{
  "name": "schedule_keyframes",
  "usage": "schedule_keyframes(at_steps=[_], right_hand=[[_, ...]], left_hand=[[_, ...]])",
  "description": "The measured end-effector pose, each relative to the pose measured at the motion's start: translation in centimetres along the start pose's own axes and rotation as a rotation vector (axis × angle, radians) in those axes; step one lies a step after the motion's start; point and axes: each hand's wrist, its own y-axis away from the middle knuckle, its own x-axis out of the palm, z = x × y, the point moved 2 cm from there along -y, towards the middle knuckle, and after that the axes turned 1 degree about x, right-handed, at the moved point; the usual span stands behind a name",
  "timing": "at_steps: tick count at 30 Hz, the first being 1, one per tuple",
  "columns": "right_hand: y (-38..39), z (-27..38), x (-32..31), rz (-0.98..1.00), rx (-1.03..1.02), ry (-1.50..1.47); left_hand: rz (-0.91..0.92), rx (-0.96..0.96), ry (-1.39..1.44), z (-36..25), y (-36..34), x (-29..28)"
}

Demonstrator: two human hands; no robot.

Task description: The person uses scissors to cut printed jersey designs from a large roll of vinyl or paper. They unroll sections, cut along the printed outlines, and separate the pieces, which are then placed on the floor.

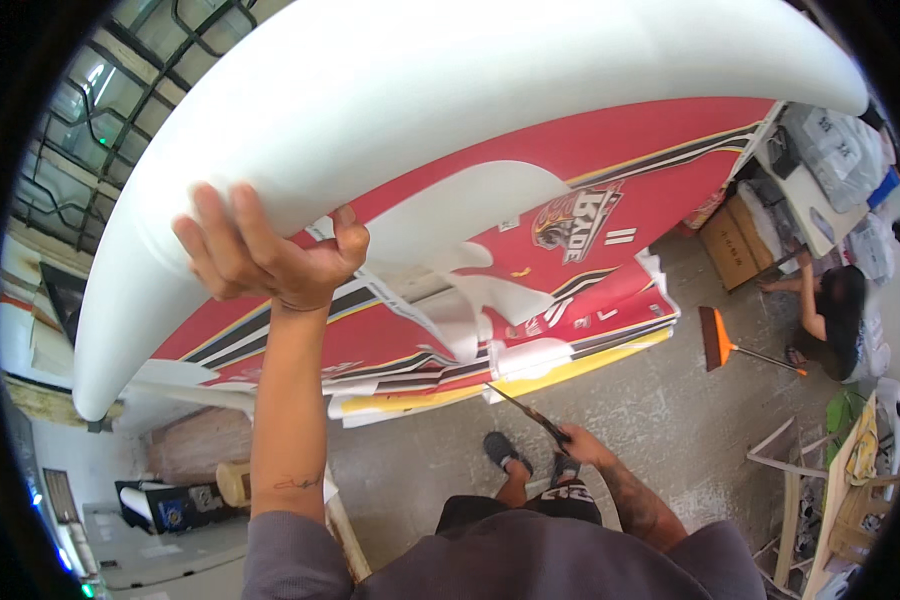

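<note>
Gripping the edge of a large white sheet [400, 90], the left hand [260, 250] is raised high, fingers spread over the upper face and thumb hooked beneath — a firm hold on the material. The sheet curls up and over from that hold, arching toward the upper right and drooping down to the left. Directly under the thumb lies a printed banner [530, 250] in red with black, yellow and white stripes and an emblem; its printed face is turned upward, and loose white offcuts [470, 300] curl on it just right of the hold.

The right hand [580, 445] sits low, well below and to the right of the left hand, closed around the handle of a pair of scissors [530, 412]. The blades point up and to the left, their tip meeting the lower yellow edge of the banner stack. Whether the blades are parted cannot be told — they read as one thin dark line.

Below the right hand are the person's feet in dark shoes [500, 450] on a grey concrete floor [670, 410]. Farther right of the scissors, an orange-headed broom [720, 340] lies on the floor. Beyond it another person [835, 315] in dark clothing sits low beside a cardboard box [730, 240]. Wooden frames [850, 480] stand at the lower right, well apart from either hand.
</note>
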Motion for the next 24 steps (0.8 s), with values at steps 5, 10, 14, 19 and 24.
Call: schedule_keyframes(at_steps=[5,10,14,19,24], right_hand=[[12.0,-8.0,-2.3,0.069,0.54,-0.172],[16.8,-7.3,-4.3,0.003,0.608,-0.361],[17.3,-3.8,-3.3,-0.224,0.481,-0.87],[16.7,1.9,-4.2,-0.33,0.31,-0.833],[13.4,6.3,-5.2,0.023,0.219,-0.663]], left_hand=[[0.005,0.002,0.025,-3.2,3.8,-0.3],[0.936,-0.688,0.611,-9.6,11.0,-9.5],[1.896,-0.479,1.232,-17.8,22.3,-18.7],[2.066,-1.095,1.793,-23.9,27.1,-26.4],[1.422,-2.3,1.968,-30.8,21.5,-26.4]])
